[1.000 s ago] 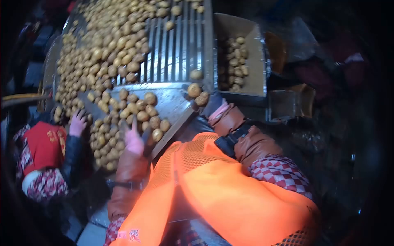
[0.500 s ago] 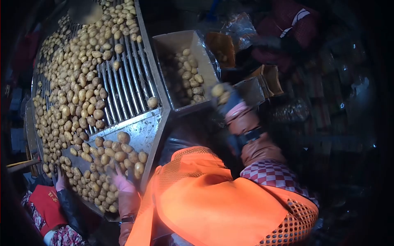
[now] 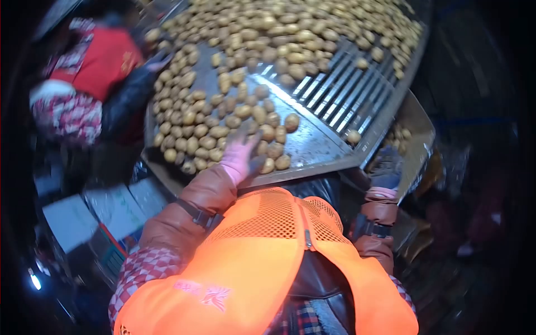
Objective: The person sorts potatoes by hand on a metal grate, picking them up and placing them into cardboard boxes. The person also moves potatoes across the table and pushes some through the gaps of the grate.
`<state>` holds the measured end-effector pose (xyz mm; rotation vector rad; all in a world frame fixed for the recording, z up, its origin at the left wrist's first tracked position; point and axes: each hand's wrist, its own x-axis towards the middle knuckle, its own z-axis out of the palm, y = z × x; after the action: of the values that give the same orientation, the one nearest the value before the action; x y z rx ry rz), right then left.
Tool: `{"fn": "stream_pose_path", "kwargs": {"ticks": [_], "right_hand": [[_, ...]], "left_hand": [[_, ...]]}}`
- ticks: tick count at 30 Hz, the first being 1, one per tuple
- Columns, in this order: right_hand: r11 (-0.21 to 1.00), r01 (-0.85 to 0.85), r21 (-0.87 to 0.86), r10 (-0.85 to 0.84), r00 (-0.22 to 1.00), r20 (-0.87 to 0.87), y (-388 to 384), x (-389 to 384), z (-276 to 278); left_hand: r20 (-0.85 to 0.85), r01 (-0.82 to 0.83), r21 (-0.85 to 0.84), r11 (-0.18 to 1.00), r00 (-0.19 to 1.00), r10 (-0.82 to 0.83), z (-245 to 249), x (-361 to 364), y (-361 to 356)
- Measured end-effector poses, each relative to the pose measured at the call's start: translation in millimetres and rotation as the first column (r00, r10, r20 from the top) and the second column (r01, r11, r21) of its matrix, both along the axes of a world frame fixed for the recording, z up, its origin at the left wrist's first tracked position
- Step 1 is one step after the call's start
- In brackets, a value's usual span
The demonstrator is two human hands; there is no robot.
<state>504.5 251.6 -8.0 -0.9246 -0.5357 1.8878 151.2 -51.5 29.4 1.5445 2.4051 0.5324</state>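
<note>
My left hand [image 3: 241, 155], in a pink glove with grey fingers, lies with fingers spread on potatoes [image 3: 219, 132] at the near edge of the metal sorting table [image 3: 312, 153]. It touches the potatoes without gripping one. My right hand [image 3: 386, 167], gloved alike, reaches over the near side of a cardboard box [image 3: 422, 129] beside the table. Its fingers look stretched out, though blurred and dark, and no potato shows in them. More potatoes [image 3: 398, 137] lie inside this box, partly hidden by the table rim and my hand.
Metal roller bars [image 3: 340, 92] cross the table, with a thick spread of potatoes beyond. A person in a red vest [image 3: 114, 58] stands at the left, a hand [image 3: 159, 61] at the potatoes. White boxes [image 3: 72, 220] stand at lower left.
The view has swung round. My right hand, which held potatoes outside the box's near corner, is now over the box with none visible. My left hand stays among the potatoes on the table.
</note>
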Motion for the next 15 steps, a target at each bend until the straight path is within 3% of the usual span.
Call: {"fn": "stream_pose_path", "kwargs": {"ticks": [1,2,3,4,5,6,7,9,10,11,13,14,15], "right_hand": [[0.964,-0.244,0.108,0.255,0.96,-0.114,-9,-30,-7],[0.952,-0.306,-0.014,0.306,0.952,-0.012,-11,-51,-12],[0.927,-0.347,-0.139,0.361,0.928,0.09,-28,-95,21],[0.863,-0.491,-0.118,0.505,0.843,0.184,-34,-123,39],[0.818,-0.56,-0.127,0.574,0.788,0.224,-41,-145,49],[0.761,-0.636,-0.127,0.648,0.737,0.192,-41,-158,51],[0.703,-0.7,-0.127,0.71,0.684,0.167,-43,-171,60],[0.572,-0.795,-0.201,0.788,0.465,0.403,-48,-198,80],[0.445,-0.891,-0.088,0.754,0.32,0.574,-48,-202,77],[0.543,-0.805,-0.238,0.817,0.443,0.369,-46,-207,72],[0.553,-0.822,-0.137,0.755,0.425,0.499,-38,-215,24],[0.548,-0.836,0.031,0.643,0.445,0.623,-40,-218,5],[0.565,-0.82,0.096,0.579,0.476,0.662,-45,-221,1]], "left_hand": [[-0.054,0.073,0.037,0.997,0.996,-0.071,-5,-2,-7],[-0.097,0.092,-0.012,0.996,0.991,-0.093,-11,1,-16],[-0.134,0.114,-0.065,0.991,0.983,-0.121,-7,3,-23],[-0.135,0.078,-0.067,0.995,0.987,-0.086,-4,-4,-34],[-0.116,0.014,-0.178,0.984,0.993,-0.035,-2,-16,-47],[-0.098,-0.038,-0.285,0.958,0.995,0.01,-1,-27,-61],[-0.092,-0.051,-0.284,0.957,0.995,0.026,-6,-32,-73],[-0.143,-0.418,-0.121,0.9,0.905,0.401,-27,-33,-91],[0.043,-0.518,-0.177,0.837,0.846,0.532,-35,-34,-96],[0.05,-0.53,-0.181,0.829,0.837,0.545,-44,-27,-98],[-0.207,-0.58,-0.166,0.797,0.811,0.547,-38,-9,-79],[-0.272,-0.424,-0.367,0.828,0.9,0.34,-28,2,-67],[-0.271,-0.429,-0.366,0.826,0.898,0.346,-21,-1,-67]]}}
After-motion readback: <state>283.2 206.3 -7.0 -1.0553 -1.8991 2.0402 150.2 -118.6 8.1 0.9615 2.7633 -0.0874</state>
